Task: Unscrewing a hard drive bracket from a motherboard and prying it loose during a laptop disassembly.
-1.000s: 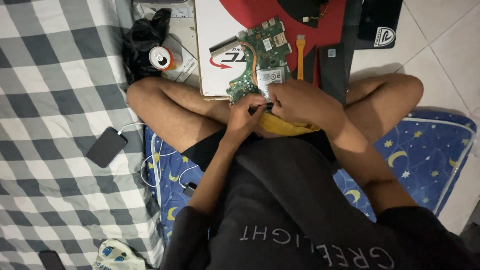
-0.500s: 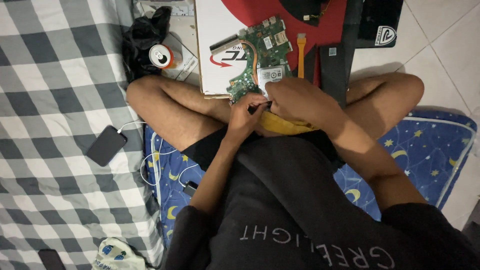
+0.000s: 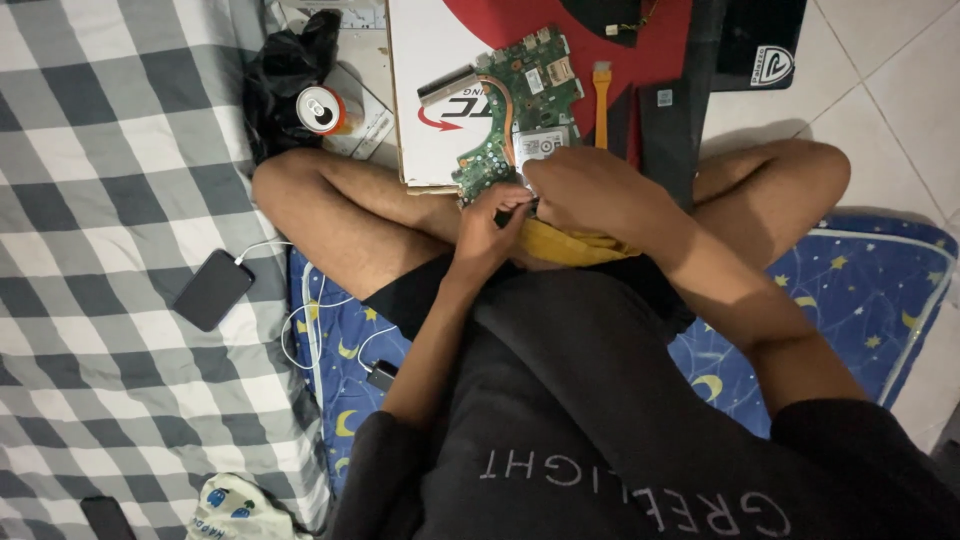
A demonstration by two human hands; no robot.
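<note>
A green circuit board [image 3: 515,105], judged light, stiff and fragile and best held by its edges, was seen at the near edge of a white box [image 3: 425,60], its near end pinched by the left hand [image 3: 490,228] and right hand [image 3: 590,195].

A black sweatshirt with pale lettering is worn, sleeves pushed up. Black shorts are worn, and 2 bare legs are seen.
</note>
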